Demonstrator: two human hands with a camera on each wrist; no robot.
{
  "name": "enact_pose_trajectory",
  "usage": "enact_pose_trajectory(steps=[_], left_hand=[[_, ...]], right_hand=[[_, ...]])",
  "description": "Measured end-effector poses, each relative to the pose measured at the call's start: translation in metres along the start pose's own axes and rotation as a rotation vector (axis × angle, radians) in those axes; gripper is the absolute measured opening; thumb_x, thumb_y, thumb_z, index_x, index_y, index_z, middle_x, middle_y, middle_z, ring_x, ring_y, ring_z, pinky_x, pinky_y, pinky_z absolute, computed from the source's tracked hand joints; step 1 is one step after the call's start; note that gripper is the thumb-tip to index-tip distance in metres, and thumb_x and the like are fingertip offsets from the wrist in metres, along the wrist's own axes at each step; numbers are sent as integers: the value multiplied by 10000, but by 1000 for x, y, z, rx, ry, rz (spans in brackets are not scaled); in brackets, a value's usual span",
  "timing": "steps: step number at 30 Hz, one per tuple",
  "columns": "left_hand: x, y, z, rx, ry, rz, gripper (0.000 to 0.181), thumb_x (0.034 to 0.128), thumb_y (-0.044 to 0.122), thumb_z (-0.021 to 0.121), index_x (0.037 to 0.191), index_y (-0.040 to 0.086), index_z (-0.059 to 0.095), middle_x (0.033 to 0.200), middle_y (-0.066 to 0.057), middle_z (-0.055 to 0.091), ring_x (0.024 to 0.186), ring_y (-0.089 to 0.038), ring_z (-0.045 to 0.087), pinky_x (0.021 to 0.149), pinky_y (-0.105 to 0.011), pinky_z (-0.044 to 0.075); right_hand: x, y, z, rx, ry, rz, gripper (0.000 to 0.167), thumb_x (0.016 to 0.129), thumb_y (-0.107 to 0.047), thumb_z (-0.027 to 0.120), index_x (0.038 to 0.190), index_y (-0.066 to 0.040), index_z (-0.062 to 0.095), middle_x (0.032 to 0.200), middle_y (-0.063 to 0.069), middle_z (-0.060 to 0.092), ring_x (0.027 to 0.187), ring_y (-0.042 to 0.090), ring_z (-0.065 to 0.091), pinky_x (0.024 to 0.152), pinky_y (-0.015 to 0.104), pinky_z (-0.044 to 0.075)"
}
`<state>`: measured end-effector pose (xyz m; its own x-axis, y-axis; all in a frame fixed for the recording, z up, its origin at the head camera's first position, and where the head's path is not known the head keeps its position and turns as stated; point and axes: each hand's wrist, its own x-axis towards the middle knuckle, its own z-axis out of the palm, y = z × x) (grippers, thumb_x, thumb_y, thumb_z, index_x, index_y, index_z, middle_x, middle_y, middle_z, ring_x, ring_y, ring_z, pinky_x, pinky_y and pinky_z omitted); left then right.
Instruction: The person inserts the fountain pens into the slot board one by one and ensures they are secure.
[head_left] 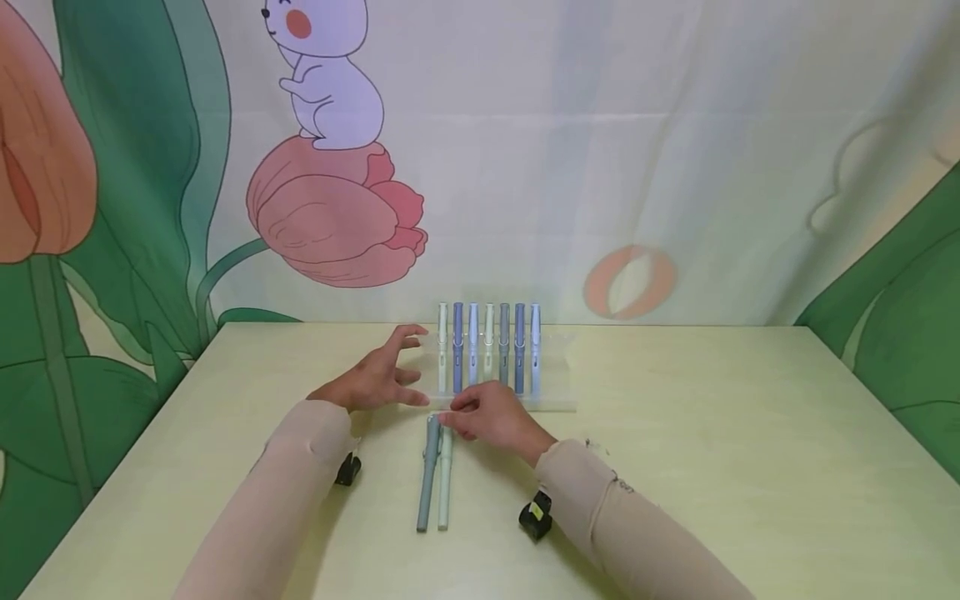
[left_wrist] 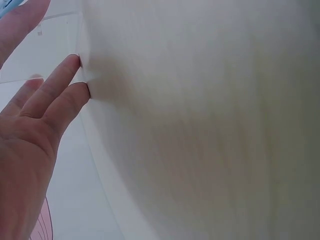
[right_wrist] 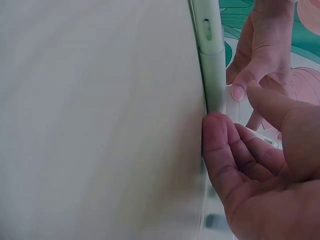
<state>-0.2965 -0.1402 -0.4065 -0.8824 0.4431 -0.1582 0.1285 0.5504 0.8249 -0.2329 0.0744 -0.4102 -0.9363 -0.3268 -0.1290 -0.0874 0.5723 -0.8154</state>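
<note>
A clear pen rack (head_left: pixel 555 402) stands near the table's back edge, bearing several capped pens (head_left: pixel 489 342) in pale green, blue and grey tones. My left hand (head_left: pixel 375 375) is at the rack's left end, thumb by the front corner and fingers spread toward the back; in the left wrist view two fingertips touch the table. In front of the rack lie a grey-green pen (head_left: pixel 427 483) and a pale green pen (head_left: pixel 445 483), side by side. My right hand (head_left: pixel 491 417) has its fingertips at the pale green pen's far end; in the right wrist view the thumb stands apart from them.
The light wooden table (head_left: pixel 712 467) ends at a printed curtain (head_left: pixel 510 167) just behind the rack. Black wrist cameras (head_left: pixel 536 517) hang below both sleeves, the right one to the right of the loose pens.
</note>
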Motion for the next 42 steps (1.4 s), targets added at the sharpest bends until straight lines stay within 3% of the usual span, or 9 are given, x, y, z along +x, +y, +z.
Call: enact_pose_trajectory(steps=[11,18,25,30,36,42], left_hand=[[-1,1,0,-10,8,4,1011,796,45,837,1486,332,155,1627,-149,190,1312,-425,500,1042,-573,426],[-3,4,1,-39,2,17,990,804,17,821,1475,331,163,1623,-169,182,1317,-444,486,1037,-570,431],[-2,3,1,-16,6,2,995,805,39,827,1478,339,159,1625,-150,192,1314,-430,497,1037,-569,433],[-2,4,1,-19,7,-5,996,806,38,826,1481,337,158,1627,-144,192,1317,-425,495,1036,-567,435],[-2,6,1,-17,1,-8,1006,810,39,824,1504,299,143,1628,-151,185,1318,-427,494,1028,-557,445],[-2,5,1,-13,4,-11,1012,810,48,826,1510,297,138,1627,-151,186,1319,-430,490,1029,-560,443]], right_hand=[[2,3,2,-31,9,-19,238,891,-282,773,971,-58,761,671,5,669,599,98,539,539,222,406],[4,1,2,-33,11,12,307,832,-230,832,1027,-11,738,748,2,708,672,105,638,637,241,511],[2,-2,1,-62,-5,28,296,817,-188,842,1023,-4,736,801,17,717,673,108,651,647,250,541],[2,-3,0,-73,-25,57,282,832,-197,829,1029,-19,735,741,-4,689,648,109,619,614,240,511],[0,-6,-1,-101,-59,75,149,857,-212,800,863,-80,732,606,14,624,558,104,514,522,229,388],[-1,-7,-1,-92,-58,80,197,839,-260,822,859,-93,719,592,17,622,546,106,510,525,232,377]])
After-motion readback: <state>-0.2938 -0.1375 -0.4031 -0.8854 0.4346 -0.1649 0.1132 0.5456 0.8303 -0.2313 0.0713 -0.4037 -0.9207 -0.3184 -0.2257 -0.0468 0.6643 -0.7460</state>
